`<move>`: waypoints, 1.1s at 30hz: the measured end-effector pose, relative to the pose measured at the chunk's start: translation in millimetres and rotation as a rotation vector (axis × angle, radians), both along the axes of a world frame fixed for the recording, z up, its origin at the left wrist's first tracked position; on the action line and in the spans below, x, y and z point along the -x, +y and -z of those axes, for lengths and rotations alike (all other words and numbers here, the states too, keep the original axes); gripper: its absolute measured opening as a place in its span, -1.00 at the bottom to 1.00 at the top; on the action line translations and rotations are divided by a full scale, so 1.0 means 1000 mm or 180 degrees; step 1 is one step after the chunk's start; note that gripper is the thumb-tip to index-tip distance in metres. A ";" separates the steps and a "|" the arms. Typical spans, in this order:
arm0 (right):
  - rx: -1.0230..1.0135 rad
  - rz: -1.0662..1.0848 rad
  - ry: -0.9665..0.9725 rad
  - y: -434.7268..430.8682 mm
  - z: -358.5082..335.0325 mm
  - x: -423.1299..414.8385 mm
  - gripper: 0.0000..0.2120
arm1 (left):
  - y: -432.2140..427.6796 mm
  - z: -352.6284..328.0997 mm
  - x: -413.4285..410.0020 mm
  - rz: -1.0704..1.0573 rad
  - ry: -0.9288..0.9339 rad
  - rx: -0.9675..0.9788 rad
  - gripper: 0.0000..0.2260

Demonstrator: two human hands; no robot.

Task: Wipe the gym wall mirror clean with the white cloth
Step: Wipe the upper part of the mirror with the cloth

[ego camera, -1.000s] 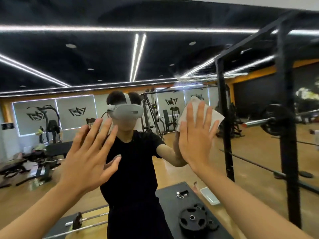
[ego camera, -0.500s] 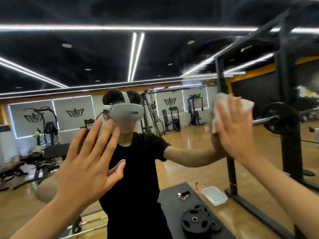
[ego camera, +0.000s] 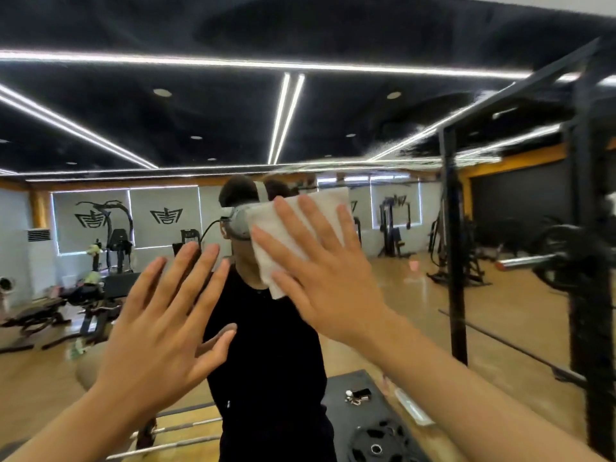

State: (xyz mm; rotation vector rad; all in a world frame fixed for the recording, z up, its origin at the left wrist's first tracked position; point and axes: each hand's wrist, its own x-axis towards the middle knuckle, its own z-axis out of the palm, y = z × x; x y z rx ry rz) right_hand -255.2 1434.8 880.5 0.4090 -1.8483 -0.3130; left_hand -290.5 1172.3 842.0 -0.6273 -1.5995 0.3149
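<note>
**Your right hand presses the cloth flat on the glass**

Your right hand [ego camera: 333, 278] lies flat on the white cloth [ego camera: 286, 228], fingers straight and fanned apart, and pins it against the wall mirror [ego camera: 393, 328]. The cloth sits at about head height near the middle of the view. It covers most of the reflected face and part of the grey headset [ego camera: 238, 225]. Its upper edge and left side show past your fingertips, and a lower corner pokes out below your thumb.

Your left hand [ego camera: 160, 328] is raised lower and to the left. It holds nothing; the palm faces the glass and all five fingers are spread wide. You cannot tell from this view whether it touches the mirror or hovers just in front of it.

In the reflection, your black shirt [ego camera: 266, 361] fills the space between your two forearms. Behind it, a black floor mat [ego camera: 343, 381] carries a small bunch of keys [ego camera: 358, 395] and a round weight plate [ego camera: 376, 441]. A pale tray [ego camera: 413, 408] lies on the wooden floor just beside the mat. A black rack post [ego camera: 455, 245] stands at the right, with a loaded barbell [ego camera: 533, 260] beyond it. White light strips [ego camera: 286, 115] cross the dark ceiling.
</note>
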 end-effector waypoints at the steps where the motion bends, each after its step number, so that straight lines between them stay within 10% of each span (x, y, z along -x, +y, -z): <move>1: -0.0075 0.0062 -0.0003 0.028 0.000 -0.002 -0.45 | 0.001 0.000 0.000 0.0012 0.0017 -0.0014 -0.26; 10: 0.2182 0.0498 0.0216 0.100 -0.084 -0.007 -0.40 | 0.007 0.002 0.000 -0.0034 0.0056 -0.0050 -0.28; 18: 0.0819 0.0041 0.0318 -0.092 -0.092 0.015 -0.41 | 0.003 0.002 0.001 -0.0037 0.0004 -0.0055 -0.28; 23: -0.0293 -0.0015 0.0254 -0.042 -0.095 0.011 -0.44 | 0.003 0.001 0.000 0.0003 0.0029 -0.0064 -0.29; 33: 0.1702 0.0501 0.0073 0.124 -0.110 -0.020 -0.39 | 0.007 0.002 0.000 0.0030 0.0031 -0.0111 -0.30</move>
